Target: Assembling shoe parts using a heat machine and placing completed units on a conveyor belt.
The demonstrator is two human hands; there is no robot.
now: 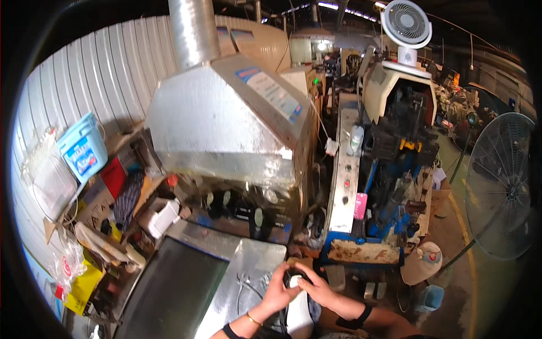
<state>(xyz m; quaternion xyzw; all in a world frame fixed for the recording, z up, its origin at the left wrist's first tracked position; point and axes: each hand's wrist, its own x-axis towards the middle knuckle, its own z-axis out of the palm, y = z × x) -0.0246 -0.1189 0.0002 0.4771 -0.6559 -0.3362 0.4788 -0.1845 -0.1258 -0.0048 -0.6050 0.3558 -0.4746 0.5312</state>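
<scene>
Both my hands are close together at the bottom centre, beside the right edge of a metal table (257, 257). My left hand (279, 292) curves its fingers round a small, dark and whitish item, its thumb pointing inward. My right hand (319, 289) closes on the same item from the other side, thumbs nearly meeting over it. The fingers cover most of this item, so its kind cannot be made out. Just below the hands is a smooth, long white object (299, 313); whether it joins the held item is unclear. A thin dark cable (247, 285) lies on the metal beside my left hand.
A dark conveyor belt (175, 288) runs under a large metal hood (220, 118). Right of it stands a machine with a pale control panel (342, 186). A large standing fan (502, 186) and a light-blue bin (432, 298) are at right. A white jug (162, 217) sits left.
</scene>
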